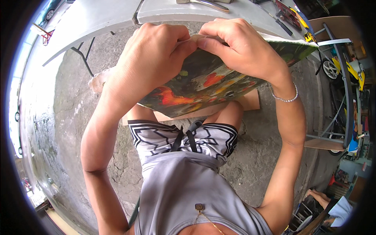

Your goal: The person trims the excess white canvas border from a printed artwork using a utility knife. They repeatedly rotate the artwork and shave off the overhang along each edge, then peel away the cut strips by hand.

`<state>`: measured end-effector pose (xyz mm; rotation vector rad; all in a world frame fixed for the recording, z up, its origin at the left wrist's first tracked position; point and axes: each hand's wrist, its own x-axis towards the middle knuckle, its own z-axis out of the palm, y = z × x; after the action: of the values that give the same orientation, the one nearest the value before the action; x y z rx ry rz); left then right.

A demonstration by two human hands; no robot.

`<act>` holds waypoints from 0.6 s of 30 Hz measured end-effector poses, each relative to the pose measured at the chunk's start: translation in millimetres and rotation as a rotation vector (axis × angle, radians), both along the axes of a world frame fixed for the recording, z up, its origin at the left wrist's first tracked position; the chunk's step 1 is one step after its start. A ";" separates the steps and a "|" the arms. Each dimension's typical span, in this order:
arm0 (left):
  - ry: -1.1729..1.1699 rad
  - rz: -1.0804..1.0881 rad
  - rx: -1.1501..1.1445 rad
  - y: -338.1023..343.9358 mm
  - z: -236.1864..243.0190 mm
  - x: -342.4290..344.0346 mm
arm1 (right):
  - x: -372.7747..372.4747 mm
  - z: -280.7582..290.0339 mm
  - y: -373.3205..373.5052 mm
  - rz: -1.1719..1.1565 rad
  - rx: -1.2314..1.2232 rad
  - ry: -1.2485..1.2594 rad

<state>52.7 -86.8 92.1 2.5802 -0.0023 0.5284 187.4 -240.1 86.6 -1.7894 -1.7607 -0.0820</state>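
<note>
A painted canvas [196, 84], dark green with orange-red fish-like shapes, stands tilted over my thighs. Its pale, ragged cloth edge shows along the top and at the left end. At the upper edge, my left hand [154, 53] is closed, thumb and fingers pinching the whitish canvas border. Close beside it, my right hand [241, 49] pinches the same border, thumb pressed against the bent fingers. The two thumbs nearly meet. Whether anything small lies between the fingers is hidden.
Beyond the canvas stands a white folding table [168, 11] with a long metal tool [207, 4] and a black-handled tool [284, 27]. A brown board [250, 100] lies beneath my legs. Metal frames [342, 94] and clutter fill the right; another person [340, 209] is at lower right.
</note>
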 end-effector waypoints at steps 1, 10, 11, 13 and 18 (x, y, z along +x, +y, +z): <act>-0.032 -0.010 0.014 -0.3 -1.2 -0.7 | -1.1 -0.5 -0.4 -0.009 -0.002 0.043; -0.043 -0.031 -0.012 -0.8 -1.0 -3.5 | -16.0 -4.2 -2.2 -0.115 -0.017 0.216; -0.010 -0.041 -0.026 -0.8 2.1 -4.5 | -18.2 -3.1 -3.3 -0.125 -0.042 0.230; 0.056 -0.061 -0.053 -0.8 11.4 -7.1 | -21.6 1.0 -4.3 -0.142 -0.090 0.254; 0.182 -0.158 -0.147 4.1 8.8 0.7 | -24.9 8.8 -11.6 -0.211 -0.251 0.405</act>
<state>53.4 -82.7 100.8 2.4491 -0.1001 0.2266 162.5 -251.7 95.4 -1.9957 -1.3377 0.4046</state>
